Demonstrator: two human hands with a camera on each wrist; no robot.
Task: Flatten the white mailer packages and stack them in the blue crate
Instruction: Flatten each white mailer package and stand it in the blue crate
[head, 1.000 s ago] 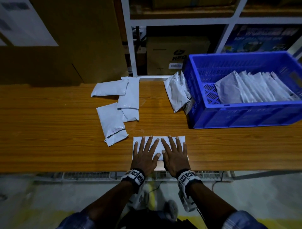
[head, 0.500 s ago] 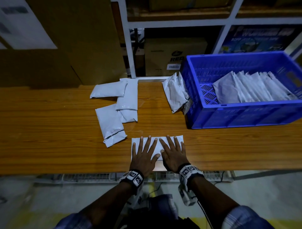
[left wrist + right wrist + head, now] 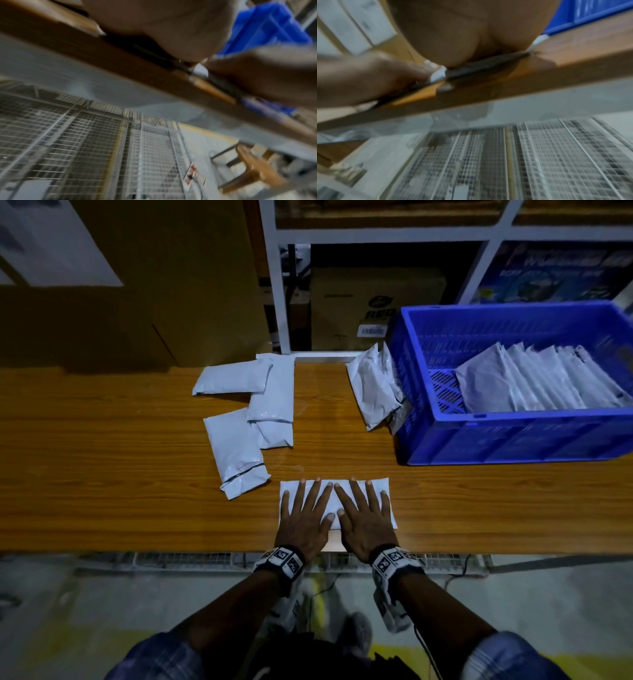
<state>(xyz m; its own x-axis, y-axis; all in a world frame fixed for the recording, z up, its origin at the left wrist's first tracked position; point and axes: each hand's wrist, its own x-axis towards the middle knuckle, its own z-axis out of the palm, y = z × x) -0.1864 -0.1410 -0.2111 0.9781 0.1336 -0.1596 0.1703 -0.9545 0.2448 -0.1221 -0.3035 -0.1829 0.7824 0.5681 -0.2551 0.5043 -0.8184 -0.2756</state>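
A white mailer (image 3: 376, 486) lies flat near the front edge of the wooden table (image 3: 102, 474). My left hand (image 3: 305, 515) and right hand (image 3: 363, 515) press on it side by side, palms down, fingers straight and spread. The blue crate (image 3: 513, 440) stands at the right and holds several white mailers (image 3: 534, 381) leaning in a row. Loose white mailers (image 3: 253, 405) lie in a cluster behind my hands to the left. Two more mailers (image 3: 373, 392) lean against the crate's left wall. Both wrist views are blurred; each shows a palm on the mailer (image 3: 438, 74) at the table edge.
A white metal shelf frame (image 3: 277, 285) with cardboard boxes (image 3: 373, 306) rises behind the table. A large brown box (image 3: 154, 285) stands at the back left. Below the table's front edge runs a wire mesh rack (image 3: 205, 559) above the floor.
My hands have slid slightly apart across the mailer, the right one moving toward its right end. The mailer stays in place on the table.
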